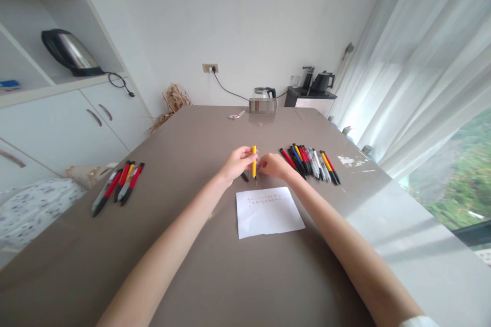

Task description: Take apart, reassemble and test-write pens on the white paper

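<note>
My left hand [238,162] pinches a yellow pen barrel [253,162] and holds it upright over the table. Close beside it on the right, my right hand [273,165] has its fingers drawn together; what they hold, if anything, is too small to make out. Under the hands lie a black pen part [244,177] and a thin dark piece that may be a refill. A white sheet of paper [268,217] with rows of small marks lies just nearer to me.
Several red, blue, yellow, black and clear pens [309,163] lie in a row on the right. A smaller group of pens [121,184] is on the left. At the table's far edge stand a glass kettle [263,93] and a blurred box [263,106].
</note>
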Available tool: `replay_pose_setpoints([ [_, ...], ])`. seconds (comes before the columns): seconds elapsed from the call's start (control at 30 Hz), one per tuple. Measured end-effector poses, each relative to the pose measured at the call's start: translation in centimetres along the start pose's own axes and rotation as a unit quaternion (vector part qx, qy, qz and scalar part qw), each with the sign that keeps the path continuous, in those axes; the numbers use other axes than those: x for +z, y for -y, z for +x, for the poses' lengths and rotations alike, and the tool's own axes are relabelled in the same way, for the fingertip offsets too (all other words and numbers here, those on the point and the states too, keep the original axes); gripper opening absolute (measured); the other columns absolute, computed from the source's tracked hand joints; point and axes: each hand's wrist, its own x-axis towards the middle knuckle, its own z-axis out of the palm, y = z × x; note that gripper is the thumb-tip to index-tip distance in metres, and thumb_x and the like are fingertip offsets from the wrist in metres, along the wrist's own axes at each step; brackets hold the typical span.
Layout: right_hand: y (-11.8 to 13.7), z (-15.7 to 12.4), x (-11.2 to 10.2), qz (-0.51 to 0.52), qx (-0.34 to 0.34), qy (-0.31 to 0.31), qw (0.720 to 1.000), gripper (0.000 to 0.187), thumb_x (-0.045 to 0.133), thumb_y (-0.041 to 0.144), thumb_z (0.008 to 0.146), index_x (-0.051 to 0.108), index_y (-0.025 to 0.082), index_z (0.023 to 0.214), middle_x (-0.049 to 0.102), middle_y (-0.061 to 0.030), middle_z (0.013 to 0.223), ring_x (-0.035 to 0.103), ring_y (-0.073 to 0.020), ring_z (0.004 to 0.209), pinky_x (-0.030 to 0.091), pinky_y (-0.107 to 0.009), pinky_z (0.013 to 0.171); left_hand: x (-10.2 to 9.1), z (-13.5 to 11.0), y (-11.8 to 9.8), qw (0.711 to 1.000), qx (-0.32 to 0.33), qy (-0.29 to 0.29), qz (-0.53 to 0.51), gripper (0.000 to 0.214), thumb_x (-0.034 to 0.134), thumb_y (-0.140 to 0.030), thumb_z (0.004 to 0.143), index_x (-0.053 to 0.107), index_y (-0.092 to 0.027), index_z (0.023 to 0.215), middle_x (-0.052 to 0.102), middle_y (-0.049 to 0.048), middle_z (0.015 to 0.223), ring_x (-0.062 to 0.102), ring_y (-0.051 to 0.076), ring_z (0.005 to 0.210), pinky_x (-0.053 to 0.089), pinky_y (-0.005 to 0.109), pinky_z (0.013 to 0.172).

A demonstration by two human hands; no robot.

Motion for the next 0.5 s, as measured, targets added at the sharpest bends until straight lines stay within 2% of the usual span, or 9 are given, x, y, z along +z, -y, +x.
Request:
replay_pose_setpoints([
  [0.5, 0.27, -0.27, 0.30, -0.041, 0.004, -0.019, 0.999, 0.014, 0.054, 0.021, 0.067, 0.066, 0.018, 0.075, 0.065, -0.0058, 0.076, 0.058, -0.0150, 0.071, 0.037, -0.020, 0.060, 0.03, 0.03, 0.00, 1.000, -0.015, -0.001, -0.006, 0.025, 0.057, -0.026, 0.071, 0.054, -0.014, 0.093, 0.058, 0.0068, 0.087, 0.054, 0.012, 0.078, 0.045, 0.030, 0.072],
])
